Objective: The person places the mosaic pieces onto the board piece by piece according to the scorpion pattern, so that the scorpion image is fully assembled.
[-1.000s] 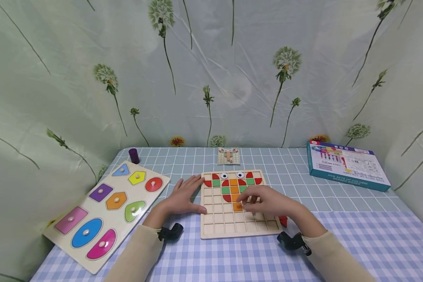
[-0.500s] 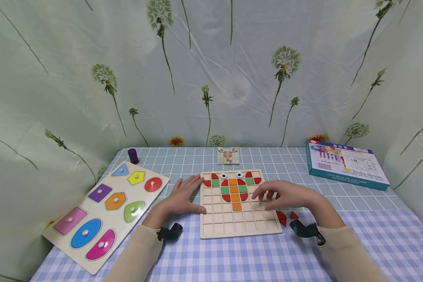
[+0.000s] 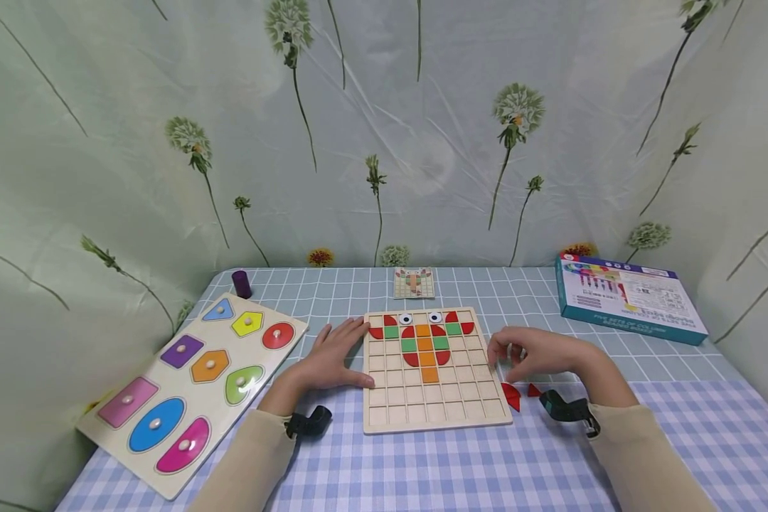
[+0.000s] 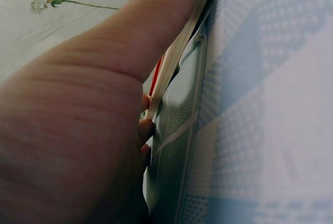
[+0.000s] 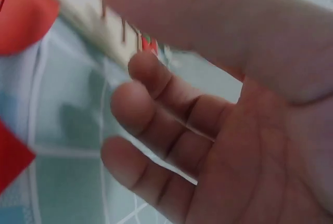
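A wooden grid board (image 3: 400,405) lies on the table, with red, green and orange pieces and two eye pieces set into a pattern in its upper rows. My left hand (image 3: 333,359) rests at the board's left edge, thumb and fingers spread and touching its side. Beyond the board's right edge hovers my right hand (image 3: 540,352), its fingers loosely bent; nothing shows between them in the right wrist view. Just below it lie a red quarter-round piece (image 3: 511,397) and a red triangle piece (image 3: 534,390), partly behind the wrist camera.
A pattern card (image 3: 414,283) lies behind the board. To the left is a large knobbed shape puzzle (image 3: 227,395), with a purple cylinder (image 3: 242,284) behind it. A teal box (image 3: 630,299) sits at the back right.
My right hand has moved right, off the orange column and past the board's right edge, uncovering the pieces on the board. The left hand stays in place.
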The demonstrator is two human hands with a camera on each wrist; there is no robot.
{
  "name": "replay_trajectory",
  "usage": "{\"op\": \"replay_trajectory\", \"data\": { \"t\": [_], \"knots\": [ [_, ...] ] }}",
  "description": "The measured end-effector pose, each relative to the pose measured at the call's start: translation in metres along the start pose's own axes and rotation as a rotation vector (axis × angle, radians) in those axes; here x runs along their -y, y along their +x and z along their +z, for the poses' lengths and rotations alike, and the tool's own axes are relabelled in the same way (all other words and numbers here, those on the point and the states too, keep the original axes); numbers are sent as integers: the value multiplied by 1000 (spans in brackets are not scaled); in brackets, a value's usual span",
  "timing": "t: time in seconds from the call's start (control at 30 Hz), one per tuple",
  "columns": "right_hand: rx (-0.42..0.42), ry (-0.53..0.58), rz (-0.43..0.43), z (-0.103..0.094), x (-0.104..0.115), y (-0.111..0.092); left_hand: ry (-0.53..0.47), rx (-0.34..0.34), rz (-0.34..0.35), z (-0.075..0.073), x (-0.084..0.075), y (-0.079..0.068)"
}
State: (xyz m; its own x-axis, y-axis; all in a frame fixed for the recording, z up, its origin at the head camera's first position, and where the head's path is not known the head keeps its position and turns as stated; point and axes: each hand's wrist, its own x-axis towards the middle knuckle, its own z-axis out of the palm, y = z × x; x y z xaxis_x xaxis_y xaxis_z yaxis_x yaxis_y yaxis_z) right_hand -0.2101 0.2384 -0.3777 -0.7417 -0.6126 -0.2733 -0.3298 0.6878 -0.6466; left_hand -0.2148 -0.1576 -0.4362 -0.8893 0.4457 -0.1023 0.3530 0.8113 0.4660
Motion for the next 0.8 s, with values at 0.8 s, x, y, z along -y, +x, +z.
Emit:
{"op": "replay_trajectory", "data": {
  "t": [0.8],
  "knots": [
    [53,-30,143,5,-12,1,8,-2,-4,2,2,2]
  ]
}}
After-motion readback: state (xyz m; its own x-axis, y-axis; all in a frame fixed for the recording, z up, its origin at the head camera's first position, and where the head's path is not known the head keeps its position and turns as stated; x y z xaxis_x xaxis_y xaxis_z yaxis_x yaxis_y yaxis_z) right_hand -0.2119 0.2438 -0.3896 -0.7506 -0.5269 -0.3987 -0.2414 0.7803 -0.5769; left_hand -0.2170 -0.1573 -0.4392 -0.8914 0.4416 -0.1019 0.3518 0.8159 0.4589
